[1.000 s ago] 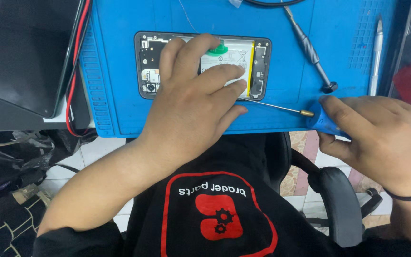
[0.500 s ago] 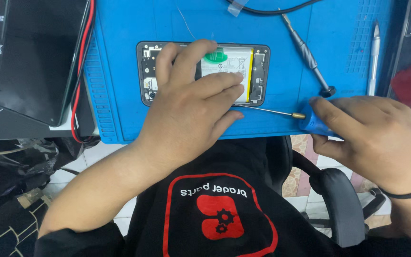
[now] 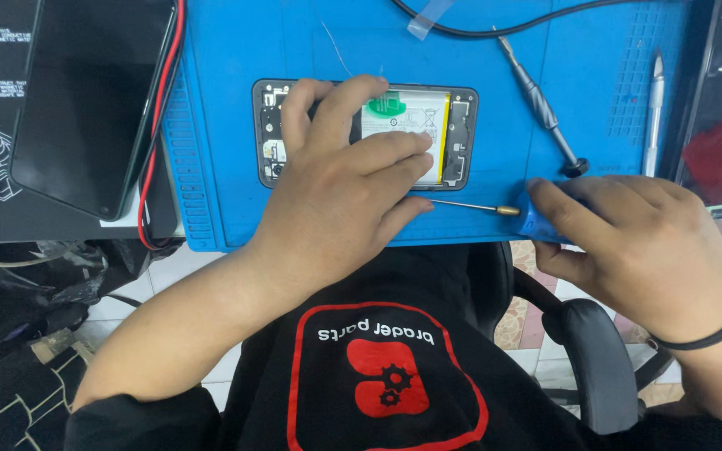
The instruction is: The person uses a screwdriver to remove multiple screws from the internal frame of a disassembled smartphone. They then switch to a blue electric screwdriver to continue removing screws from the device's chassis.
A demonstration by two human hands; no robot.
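Dark panel (image 3: 85,100): lies flat at the far left, beside the mat; red and black wires (image 3: 154,159) run along its right edge.
Work mat (image 3: 227,150): blue, ribbed along its left border, carrying everything below.
Opened smartphone (image 3: 457,138): back cover off, lying lengthwise at mid-mat; white battery with a green tab exposed, circuit boards visible at both ends.
Left hand (image 3: 340,205): palm down on the phone, fingers spread wide and pressing across the battery and left half.
Blue-handled screwdriver (image 3: 495,209): lies almost level near the mat's front edge; thin shaft points left, its tip hidden by the left hand's fingers just below the phone.
Right hand (image 3: 637,242): fingers closed around the blue handle; black band on the wrist.
Second screwdriver (image 3: 541,104): dark, slanted, lying loose right of the phone.
Silver tweezers (image 3: 653,108): upright near the mat's right border, untouched.
Black cable (image 3: 495,32): crosses the mat's top edge.
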